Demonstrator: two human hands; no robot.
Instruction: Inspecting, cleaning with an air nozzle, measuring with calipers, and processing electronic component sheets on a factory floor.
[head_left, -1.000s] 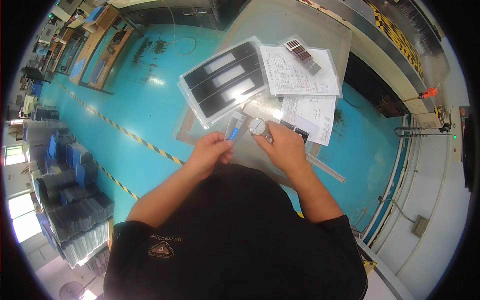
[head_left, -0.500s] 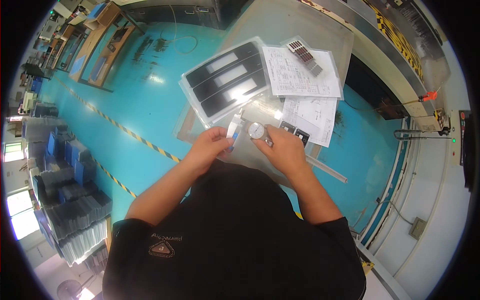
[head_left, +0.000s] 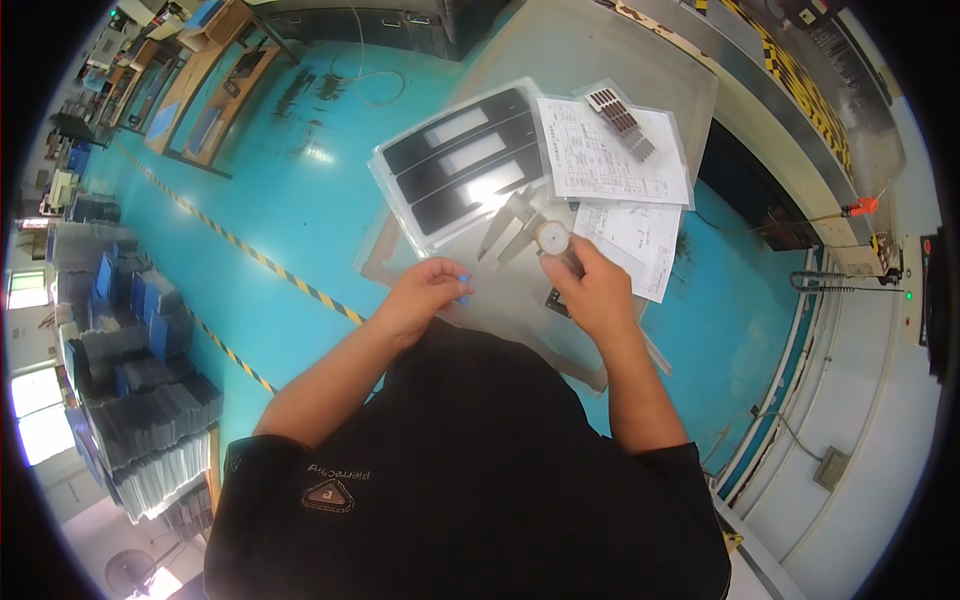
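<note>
My right hand (head_left: 603,290) grips a dial caliper (head_left: 552,237) over the table. Its round white dial faces up, and its metal jaws stand apart, pointing left with no piece between them. My left hand (head_left: 422,298) is closed in a pinch left of the caliper. A small blue piece (head_left: 464,288) shows at its fingertips; the rest of that piece is hidden or edge-on. Beneath the right hand lies a small black part (head_left: 557,301), partly covered by the hand.
Black panels with pale windows (head_left: 470,155) lie in clear film on the table (head_left: 560,50). Printed sheets (head_left: 610,165) overlap beside them, with a strip of dark-red and grey swatches (head_left: 620,122) on top. A long thin bar (head_left: 655,355) sticks out at the right edge.
The caliper has moved right and turned, away from the left hand's piece. The white part of that piece no longer shows, only blue at the fingertips.
</note>
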